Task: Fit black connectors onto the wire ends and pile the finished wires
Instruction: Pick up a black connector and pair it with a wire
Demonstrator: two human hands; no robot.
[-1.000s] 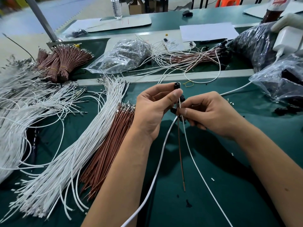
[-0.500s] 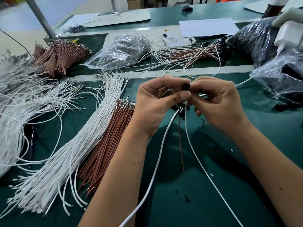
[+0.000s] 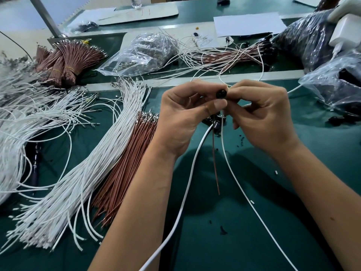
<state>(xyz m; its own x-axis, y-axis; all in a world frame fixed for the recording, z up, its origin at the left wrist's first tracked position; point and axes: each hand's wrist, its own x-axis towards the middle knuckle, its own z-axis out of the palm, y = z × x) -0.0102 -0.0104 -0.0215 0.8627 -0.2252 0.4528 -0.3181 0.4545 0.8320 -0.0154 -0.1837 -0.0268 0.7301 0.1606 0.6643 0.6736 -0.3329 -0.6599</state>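
My left hand [image 3: 183, 116] and my right hand [image 3: 261, 114] meet above the green mat and together pinch a small round black connector [image 3: 221, 94] between their fingertips. A thin white wire [image 3: 240, 186] and a brown wire [image 3: 215, 161] hang down from under the hands. A few more black connectors [image 3: 215, 123] sit below my fingers, partly hidden. A pile of finished wires with black connectors [image 3: 234, 55] lies at the back of the bench.
Loose white wires [image 3: 78, 173] and brown wires [image 3: 125, 169] fan out at my left. Bundled brown wires [image 3: 66, 59] and a clear bag of terminals [image 3: 144, 51] lie behind. Bags of black parts [image 3: 336, 89] stand at the right. A thick white cable [image 3: 181, 202] crosses the mat.
Both hands rose slightly. My right hand moved up from the wires below to join my left at the black connector, which both now pinch.
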